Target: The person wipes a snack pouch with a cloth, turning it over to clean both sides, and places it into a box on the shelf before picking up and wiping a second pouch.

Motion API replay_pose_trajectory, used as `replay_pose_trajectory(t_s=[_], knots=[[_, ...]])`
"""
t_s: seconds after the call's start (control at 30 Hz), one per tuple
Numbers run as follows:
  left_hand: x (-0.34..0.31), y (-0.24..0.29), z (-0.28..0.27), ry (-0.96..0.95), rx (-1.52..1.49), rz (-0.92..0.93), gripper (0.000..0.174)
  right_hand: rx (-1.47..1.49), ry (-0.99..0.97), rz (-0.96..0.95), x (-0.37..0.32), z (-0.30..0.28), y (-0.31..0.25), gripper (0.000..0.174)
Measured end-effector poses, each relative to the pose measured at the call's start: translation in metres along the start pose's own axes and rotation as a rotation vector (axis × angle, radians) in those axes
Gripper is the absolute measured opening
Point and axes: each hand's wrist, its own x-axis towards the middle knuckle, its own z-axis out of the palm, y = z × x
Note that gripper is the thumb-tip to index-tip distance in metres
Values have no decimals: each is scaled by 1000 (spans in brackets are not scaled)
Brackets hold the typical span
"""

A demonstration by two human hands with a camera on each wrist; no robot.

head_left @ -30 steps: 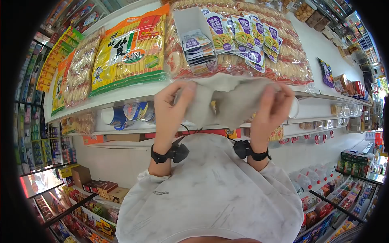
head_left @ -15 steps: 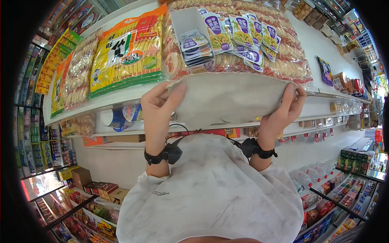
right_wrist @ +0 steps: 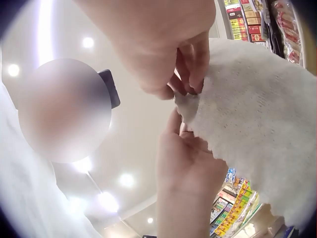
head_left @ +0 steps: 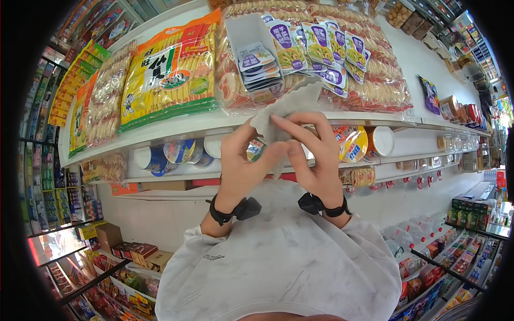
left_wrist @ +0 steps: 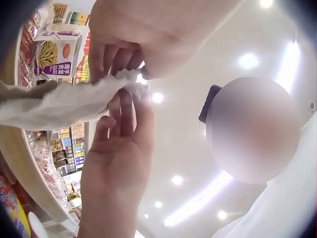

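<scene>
Between both hands, over the shelf's front edge, is a thin grey ragged-edged sheet (head_left: 294,101) of soft cloth or paper, folded over on itself. My left hand (head_left: 241,168) holds its left end, fingers behind and thumb in front. The right hand (head_left: 318,155) pinches it close by, the index finger lying along its face and the thumb near the left thumb. Seen from the left wrist, the sheet (left_wrist: 59,106) hangs out from between the two hands as a crumpled strip. In the right wrist view its broad face (right_wrist: 257,114) shows, with the fingertips at the torn-looking edge.
Behind the hands, a grey open box (head_left: 251,32) holds several small packets, beside loose purple-and-white packets (head_left: 318,45) on bagged biscuits. A large yellow snack bag (head_left: 166,75) lies left on the white shelf (head_left: 203,115). Tubs (head_left: 350,142) stand on the shelf below.
The sheet was bunched with a gap showing, then stretched flat between spread hands. Now the hands have come together in the middle and the sheet is folded, its upper part standing up.
</scene>
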Motion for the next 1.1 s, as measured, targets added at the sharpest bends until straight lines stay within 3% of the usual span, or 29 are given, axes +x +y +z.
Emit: replay_pose_trajectory(t_s=[0.03,0.07,0.13,0.2,0.23,0.3,0.37,0.47,0.5,0.6,0.63,0.73,0.77,0.8,0.9,1.0,1.03,1.1], knots=[[2,2,3,-15,-4,51,29,-24,-16,-35,-3,-2,8,47],[1,1,2,15,-33,-29,28,-48,-32,-69,-4,-3,13,51],[-1,-1,0,73,-92,-191,27,-110,189,-60,0,-1,17,64],[5,-2,-7,-33,-14,-34,25,-27,273,1,4,-2,20,76],[7,-3,-9,-85,26,43,24,87,245,58,5,-5,22,81],[7,1,-10,-124,8,24,20,295,133,189,4,-11,24,80],[9,1,-10,-133,-23,38,18,484,-34,333,-1,-16,30,69],[11,-1,-7,-39,-53,55,16,406,-254,527,-11,-30,34,55],[13,1,-4,30,-35,30,15,402,-133,486,-11,-26,33,40],[11,-1,-12,79,-8,-94,8,299,286,462,-5,-19,29,33],[10,-2,-18,68,-4,-141,13,236,343,454,-2,-21,25,30],[16,0,-37,-426,-159,-558,41,17,460,359,-5,-27,13,25],[16,-2,-32,-518,-155,-608,63,-71,461,281,-11,-27,10,24],[17,-5,-28,-513,-248,-668,64,-158,461,201,-15,-27,9,23],[15,-16,-21,-409,-452,-795,64,388,178,-99,-15,-13,4,26],[4,-31,-19,-142,-501,-823,61,416,-290,-31,-7,-23,-16,32],[2,-32,-18,-54,-516,-829,62,427,-355,-78,-6,-22,-16,30],[1,-25,-19,-90,-421,-749,57,450,-484,-175,-3,-17,-15,26]])
